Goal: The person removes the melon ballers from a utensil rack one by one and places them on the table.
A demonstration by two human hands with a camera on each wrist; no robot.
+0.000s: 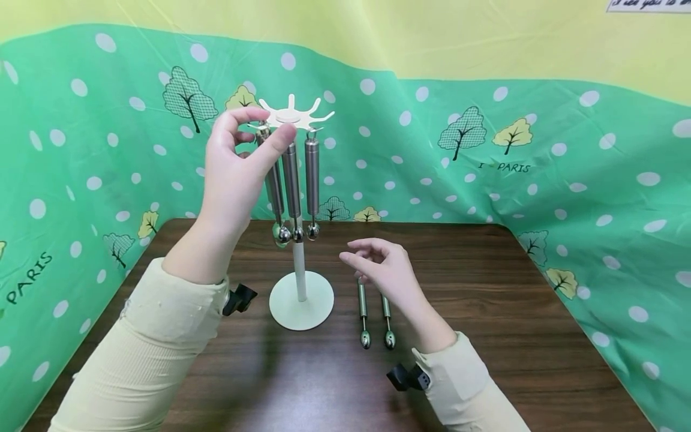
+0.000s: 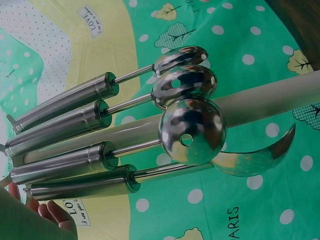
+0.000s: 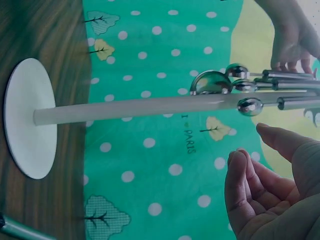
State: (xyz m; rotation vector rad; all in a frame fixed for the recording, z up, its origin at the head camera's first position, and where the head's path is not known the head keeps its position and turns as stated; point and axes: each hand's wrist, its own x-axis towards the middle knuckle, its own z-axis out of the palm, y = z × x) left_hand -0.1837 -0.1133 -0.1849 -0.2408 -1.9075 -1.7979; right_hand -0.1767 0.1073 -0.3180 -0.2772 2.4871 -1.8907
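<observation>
A white stand (image 1: pixel 299 264) with a star-shaped hook top (image 1: pixel 294 117) rises from a round base (image 1: pixel 301 299) on the dark wooden table (image 1: pixel 486 312). Several steel utensils (image 1: pixel 312 174) hang from its hooks, their ball and scoop ends (image 2: pixel 192 131) close in the left wrist view. My left hand (image 1: pixel 267 126) pinches the top of the leftmost hanging utensil (image 1: pixel 273 186) between thumb and forefinger, right under the hooks. My right hand (image 1: pixel 367 255) hovers with relaxed fingers and holds nothing, above two steel utensils (image 1: pixel 363 315) lying side by side on the table. The right wrist view shows the same hand (image 3: pixel 265 190) near the hanging ends (image 3: pixel 215 82).
A green dotted cloth with trees (image 1: pixel 540 150) walls the table at the back and both sides. Bare tabletop lies right of the lying utensils and in front of the base. Black wrist mounts (image 1: pixel 240 298) sit on both sleeves.
</observation>
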